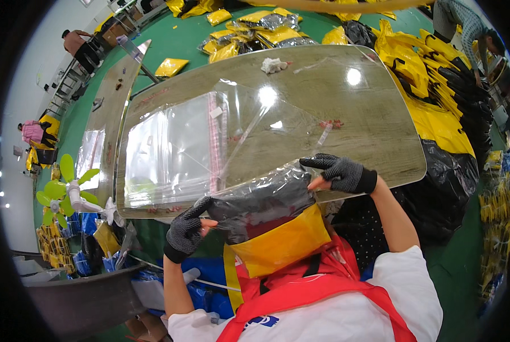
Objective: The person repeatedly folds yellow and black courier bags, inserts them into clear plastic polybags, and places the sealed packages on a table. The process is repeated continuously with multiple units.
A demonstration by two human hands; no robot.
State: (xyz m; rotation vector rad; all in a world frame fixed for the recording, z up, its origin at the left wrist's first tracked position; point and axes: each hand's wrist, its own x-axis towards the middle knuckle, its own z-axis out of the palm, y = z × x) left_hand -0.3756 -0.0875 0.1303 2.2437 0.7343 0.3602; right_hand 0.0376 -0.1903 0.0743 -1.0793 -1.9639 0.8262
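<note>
Two gloved hands grip one clear plastic bag (260, 199) at the near edge of the wooden table (375, 131), and inside that bag sits a folded black and yellow item, dark half up top, yellow half hanging low toward the person's red apron (323, 285). Left hand (185, 231), in a speckled grey knit glove with bare fingertips, has its fingers pinched together on the bag's lower left corner. Right hand (340, 172), same kind of glove, clamps the upper right corner, thumb under and fingers curled over the film. The bag is held tilted between them, just off the table's edge, in front of the person's chest. On the tabletop to the left lies a stack of empty clear bags (169, 151) with a pinkish adhesive strip running down its right side, well apart from the right hand and near the left. A crumpled white rag (273, 65) sits at the far end of the table. Heaps of yellow and black packaged goods (437, 85) crowd the green floor to the right and beyond. A small green-bladed fan (67, 191) stands off the table's left corner. Another person (466, 28) bends over the piles at upper right.
</note>
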